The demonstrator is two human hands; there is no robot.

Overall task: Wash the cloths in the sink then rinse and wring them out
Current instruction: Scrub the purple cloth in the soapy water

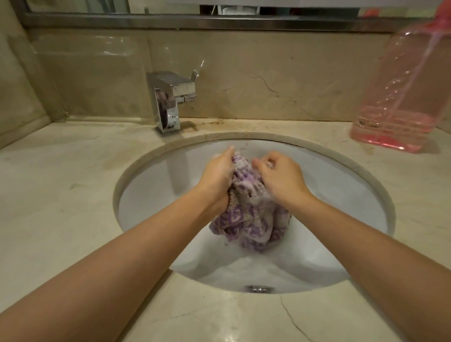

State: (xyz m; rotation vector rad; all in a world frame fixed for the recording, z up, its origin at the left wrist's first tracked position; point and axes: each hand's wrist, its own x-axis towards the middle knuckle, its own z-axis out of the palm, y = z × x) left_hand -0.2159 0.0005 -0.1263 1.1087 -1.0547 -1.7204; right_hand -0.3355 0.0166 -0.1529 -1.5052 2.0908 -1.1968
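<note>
Seen from the head camera, both hands are down in the sink [132,183], working a purple-and-white patterned cloth [251,217] bunched up above the basin floor. The left hand [218,174] has its fingers curled round the left side of the bundle, and the right hand [280,176] pinches a fold at the top right. The rest of the cloth hangs below the hands and trails onto the wet white basin. A chrome faucet [170,100] stands behind the sink on the marble counter [52,190]; no water can be seen running from it. A pink transparent bottle [401,95] sits at the far right. Soaked, the cloth is likely limp, fairly heavy and a little slippery, so it is probably best gathered in full fistfuls at opposite ends for wringing.
</note>
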